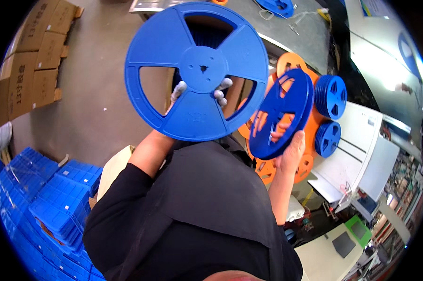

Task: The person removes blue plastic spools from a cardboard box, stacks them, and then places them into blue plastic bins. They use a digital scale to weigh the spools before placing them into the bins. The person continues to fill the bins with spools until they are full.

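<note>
From here I see cardboard cartons (26,75) stacked along the left of the grey floor (99,70), blue plastic crates (61,201) piled nearer and, off right, a dark flat panel (344,244) on a cream tabletop (321,260).

Grey tabletop (312,44), blue reel (277,6) on it, grey floor (99,84), brown cartons (33,65) stacked on wooden pallet (57,94)

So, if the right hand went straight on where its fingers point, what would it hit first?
Beyond the tilted blue reel it holds, the right hand seems to point left, so perhaps the large blue reel in the left hand; depth is unclear.
</note>
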Tool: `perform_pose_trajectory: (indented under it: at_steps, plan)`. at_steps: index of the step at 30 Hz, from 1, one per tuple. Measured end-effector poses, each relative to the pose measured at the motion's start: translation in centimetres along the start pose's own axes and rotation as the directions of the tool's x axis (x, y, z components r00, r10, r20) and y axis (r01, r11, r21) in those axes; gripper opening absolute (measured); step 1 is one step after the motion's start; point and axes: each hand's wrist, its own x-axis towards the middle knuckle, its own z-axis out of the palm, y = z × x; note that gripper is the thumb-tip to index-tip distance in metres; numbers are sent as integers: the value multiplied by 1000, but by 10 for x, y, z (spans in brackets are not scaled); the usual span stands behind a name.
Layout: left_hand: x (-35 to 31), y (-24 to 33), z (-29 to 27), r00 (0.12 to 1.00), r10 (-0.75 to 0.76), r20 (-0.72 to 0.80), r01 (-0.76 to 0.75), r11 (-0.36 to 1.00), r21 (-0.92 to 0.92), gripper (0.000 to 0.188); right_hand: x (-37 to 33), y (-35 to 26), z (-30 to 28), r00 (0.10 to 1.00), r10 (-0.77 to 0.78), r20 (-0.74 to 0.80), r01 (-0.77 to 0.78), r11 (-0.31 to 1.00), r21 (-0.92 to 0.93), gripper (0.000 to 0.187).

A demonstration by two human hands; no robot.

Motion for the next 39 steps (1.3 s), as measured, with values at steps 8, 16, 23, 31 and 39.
perform_pose_trajectory:
  at_steps: [8, 16, 23, 31, 39]
  plan:
    - [11, 16, -5, 1000, 11, 28, -4, 978, -210, 83, -3, -12, -28, 973, 27, -230, -61, 988, -140, 54]
    - [23, 24, -10, 998, 65, -18, -65, 997, -39, 87, -7, -11, -49, 934, 125, -335, -9, 945, 327, 54]
    - [5, 56, -8, 972, 105, 209, -98, 994, -45, 97, -3, 6, -73, 993, 57, -104, 22, 774, 632, 35]
    - [10, 53, -9, 974, 31, 225, -8, 995, -102, 93, 1, 0, -54, 988, 105, -116, -15, 801, 598, 44]
    - [15, 50, -21, 941, -51, 334, 94, 989, -114, 83, -2, 3, -14, 989, 104, -105, -61, 934, 352, 61]
